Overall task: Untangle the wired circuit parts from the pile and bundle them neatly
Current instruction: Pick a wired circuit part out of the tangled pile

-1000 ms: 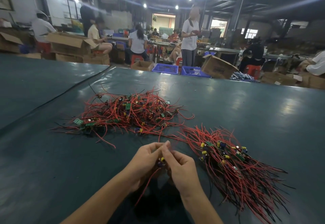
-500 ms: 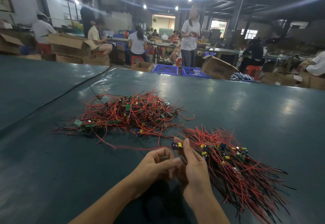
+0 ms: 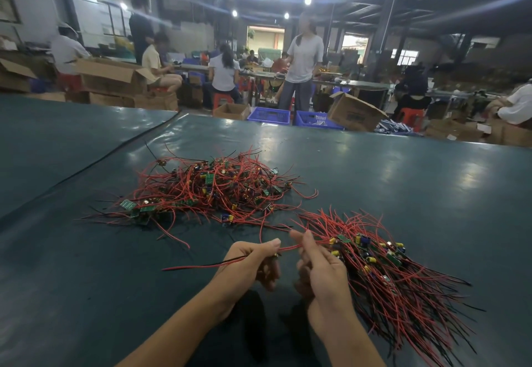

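— Red wire point(image 3: 288, 248) is running between our two hands, low over the table point(image 3: 403, 179).

— Yes. We are gripping one end in our left hand point(image 3: 253, 263), fingers curling round it and thumb lying on top. Two leads point(image 3: 201, 267), one red and one black, are sticking out to the left of that fist.

— And our right hand point(image 3: 322, 274)?

— We are pinching the same wire between thumb and forefinger. The other fingers are curling underneath, and we cannot tell whether they are holding anything.

— Where is the pile point(image 3: 213, 191) lying?

— Beyond our hands and to the left, red wires tangling with small green boards point(image 3: 127, 205).

— And the bundle point(image 3: 397, 274)?

— Just beside our right hand, its wires fanning toward the near right.

— Behind the table?

— People point(image 3: 302, 61) are sitting and standing among boxes point(image 3: 354, 113) and blue crates point(image 3: 269, 115).
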### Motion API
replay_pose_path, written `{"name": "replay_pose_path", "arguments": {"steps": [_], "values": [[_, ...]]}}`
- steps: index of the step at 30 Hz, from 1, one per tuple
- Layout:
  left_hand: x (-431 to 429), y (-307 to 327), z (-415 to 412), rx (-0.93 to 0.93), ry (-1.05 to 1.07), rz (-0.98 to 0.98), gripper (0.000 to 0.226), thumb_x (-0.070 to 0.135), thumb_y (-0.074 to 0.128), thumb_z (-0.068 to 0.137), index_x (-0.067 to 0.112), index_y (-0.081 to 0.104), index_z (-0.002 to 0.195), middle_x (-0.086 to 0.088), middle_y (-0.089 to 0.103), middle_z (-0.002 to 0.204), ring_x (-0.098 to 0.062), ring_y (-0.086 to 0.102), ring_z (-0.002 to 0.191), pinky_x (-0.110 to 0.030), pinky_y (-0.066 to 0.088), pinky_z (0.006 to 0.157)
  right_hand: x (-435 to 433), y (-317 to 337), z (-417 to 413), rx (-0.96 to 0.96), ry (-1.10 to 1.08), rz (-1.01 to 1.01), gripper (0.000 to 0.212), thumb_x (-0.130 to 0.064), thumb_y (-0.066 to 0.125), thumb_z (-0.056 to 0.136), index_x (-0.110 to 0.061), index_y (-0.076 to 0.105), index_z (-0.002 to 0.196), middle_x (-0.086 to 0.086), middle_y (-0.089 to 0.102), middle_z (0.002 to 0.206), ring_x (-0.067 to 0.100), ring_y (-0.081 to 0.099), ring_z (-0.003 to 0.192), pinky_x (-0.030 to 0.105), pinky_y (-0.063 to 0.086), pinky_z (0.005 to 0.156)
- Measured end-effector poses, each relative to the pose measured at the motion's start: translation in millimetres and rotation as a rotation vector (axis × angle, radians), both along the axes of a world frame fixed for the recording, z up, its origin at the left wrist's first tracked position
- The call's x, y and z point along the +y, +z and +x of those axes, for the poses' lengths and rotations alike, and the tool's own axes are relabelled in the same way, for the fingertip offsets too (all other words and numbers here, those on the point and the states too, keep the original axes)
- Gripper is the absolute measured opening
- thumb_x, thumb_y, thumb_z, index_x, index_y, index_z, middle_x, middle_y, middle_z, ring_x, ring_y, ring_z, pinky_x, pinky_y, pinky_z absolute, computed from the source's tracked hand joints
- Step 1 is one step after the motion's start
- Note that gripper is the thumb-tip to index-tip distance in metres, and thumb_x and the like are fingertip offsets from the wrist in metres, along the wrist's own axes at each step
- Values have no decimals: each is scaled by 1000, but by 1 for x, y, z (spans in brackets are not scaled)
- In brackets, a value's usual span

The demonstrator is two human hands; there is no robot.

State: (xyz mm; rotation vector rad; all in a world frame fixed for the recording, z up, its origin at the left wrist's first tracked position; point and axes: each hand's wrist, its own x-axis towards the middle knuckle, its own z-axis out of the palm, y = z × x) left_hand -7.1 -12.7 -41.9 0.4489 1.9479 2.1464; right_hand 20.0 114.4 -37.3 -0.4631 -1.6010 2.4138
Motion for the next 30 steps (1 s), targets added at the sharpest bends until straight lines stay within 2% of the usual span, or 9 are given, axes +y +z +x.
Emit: {"name": "replay_pose_path", "arguments": {"steps": [5, 11, 13, 15, 17, 20, 22, 25, 30], "values": [[-8, 3, -4, 31, -8, 13, 45, 40, 58, 80, 13, 61, 44, -4, 55, 48, -15, 52, 43, -22, 45, 49, 32, 0, -7, 59, -98, -213, 31, -30, 54, 97, -5, 69, 107, -8, 33, 54, 2, 23, 36, 14, 18, 31], [-8, 2, -7, -37, 56, 96, 46, 52, 60, 71, 12, 64, 49, -9, 58, 51, -15, 53, 45, -21, 45, 49, 14, -5, -5, 78, -106, -61, 42, -51, 66, 76, -14, 78, 92, -6, 35, 54, 4, 21, 40, 17, 19, 34], [-7, 2, -7, -59, 57, 104, 48, 56, 61, 69, 13, 66, 50, -8, 59, 52, -15, 54, 46, -21, 44, 49, 1, -8, -3, 72, -50, 53, 52, -60, 68, 66, -14, 79, 88, 0, 36, 56, 11, 29, 44, 21, 30, 41], [-6, 2, -6, -58, 35, 87, 47, 59, 61, 70, 15, 68, 53, -7, 62, 55, -15, 56, 49, -21, 45, 51, -11, -9, 0, 106, 2, 178, 64, -59, 69, 67, 2, 72, 87, 22, 50, 61, 30, 47, 54, 37, 51, 60], [-5, 1, -3, -37, -5, 45, 43, 56, 59, 75, 20, 72, 57, -5, 65, 59, -12, 59, 53, -20, 46, 55, -18, -9, 2, 130, 3, 250, 46, -49, 68, 73, -4, 75, 78, 37, 60, 78, 35, 57, 66, 50, 54, 75], [-2, -1, -1, -36, -67, 2, 43, 53, 58, 79, 18, 71, 57, -6, 63, 60, -14, 59, 54, -21, 47, 56, -12, -10, 0, 133, -113, 264, 23, -39, 64, 85, -26, 80, 74, 7, 45, 46, 12, 42, 53, 32, 42, 58], [-1, 0, 1, -42, -73, 7, 44, 50, 60, 76, 15, 67, 52, -7, 61, 58, -15, 58, 52, -22, 47, 55, -1, -9, -3, 118, -220, 166, 25, -29, 64, 92, -25, 80, 73, -11, 35, 44, 4, 31, 43, 23, 32, 49], [-4, 3, -2, -28, -73, 31, 42, 45, 60, 76, 14, 63, 48, -8, 57, 55, -15, 55, 48, -22, 46, 53, 19, -6, -8, 110, -339, -5, 28, -23, 62, 95, -16, 77, 73, -7, 33, 52, 2, 23, 37, 16, 21, 35], [-9, 1, -6, -89, -23, 54, 41, 48, 63, 68, 13, 60, 47, -6, 54, 51, -14, 51, 44, -20, 45, 49, 26, -7, -9, 120, -368, -49, 26, -26, 62, 95, -15, 75, 76, -6, 36, 55, 2, 23, 38, 15, 22, 33]]}}
